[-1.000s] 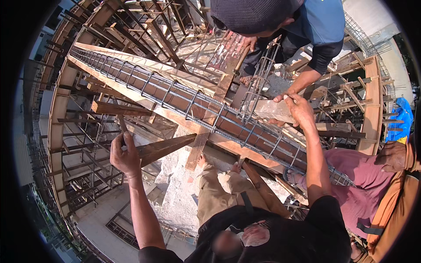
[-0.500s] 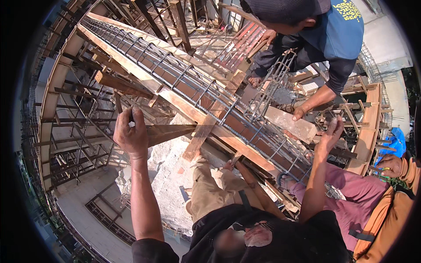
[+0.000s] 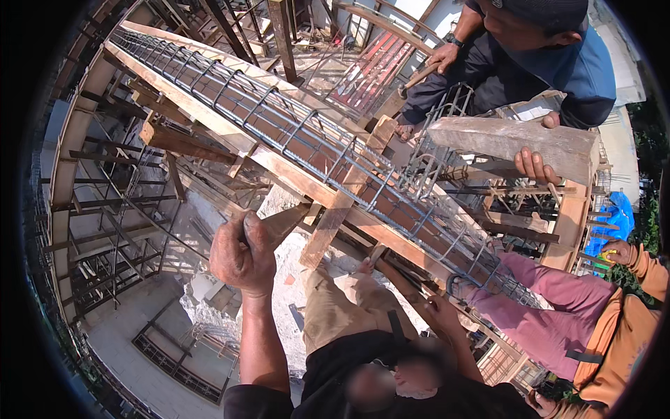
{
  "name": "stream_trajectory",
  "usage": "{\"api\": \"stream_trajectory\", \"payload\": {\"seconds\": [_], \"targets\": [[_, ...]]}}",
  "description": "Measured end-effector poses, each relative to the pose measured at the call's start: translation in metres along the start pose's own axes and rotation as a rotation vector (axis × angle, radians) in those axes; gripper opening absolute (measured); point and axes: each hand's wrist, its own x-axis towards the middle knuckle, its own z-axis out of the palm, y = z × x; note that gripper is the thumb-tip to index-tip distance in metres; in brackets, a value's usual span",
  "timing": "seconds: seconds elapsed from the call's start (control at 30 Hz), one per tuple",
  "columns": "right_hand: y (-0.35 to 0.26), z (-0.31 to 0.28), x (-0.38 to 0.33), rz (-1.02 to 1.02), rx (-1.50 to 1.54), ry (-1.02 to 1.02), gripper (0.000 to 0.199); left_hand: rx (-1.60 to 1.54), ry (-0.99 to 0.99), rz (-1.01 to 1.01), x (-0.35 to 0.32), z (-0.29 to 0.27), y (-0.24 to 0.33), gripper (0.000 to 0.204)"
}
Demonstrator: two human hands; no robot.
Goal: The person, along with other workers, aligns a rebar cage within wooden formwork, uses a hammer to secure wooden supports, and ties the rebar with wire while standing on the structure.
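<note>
Right hand [image 3: 443, 312] has dropped from plank [image 3: 513, 140].

Hard sunlight fell over an open construction site high above ground. A long rebar cage [image 3: 307, 140] in timber formwork [image 3: 209, 115] ran from eleven o'clock down toward four. Scaffold poles [image 3: 118, 230] crisscrossed at nine o'clock, with a pale concrete floor [image 3: 132, 349] far below at seven. A blue tarp [image 3: 608, 223] hung at three o'clock, beside green foliage [image 3: 645, 209].
</note>
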Motion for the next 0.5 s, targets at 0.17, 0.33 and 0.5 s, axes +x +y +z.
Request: {"api": "stream_trajectory", "payload": {"seconds": [0.17, 0.33, 0.5], "targets": [[-0.031, 0.069, -0.033, 0.135, 0.048, -0.134, 0.042, -0.25, -0.209, 0.225, 0.013, -0.008, -0.013, 0.009], [-0.062, 0.134, -0.047, 0.515, 0.184, -0.017, 0.064, -0.546, -0.392, 0.354, 0.029, -0.006, -0.022, 0.009], [-0.078, 0.153, -0.06, 0.56, 0.323, 0.072, 0.068, -0.657, -0.528, 0.437, 0.032, -0.002, -0.03, 0.015]]}}
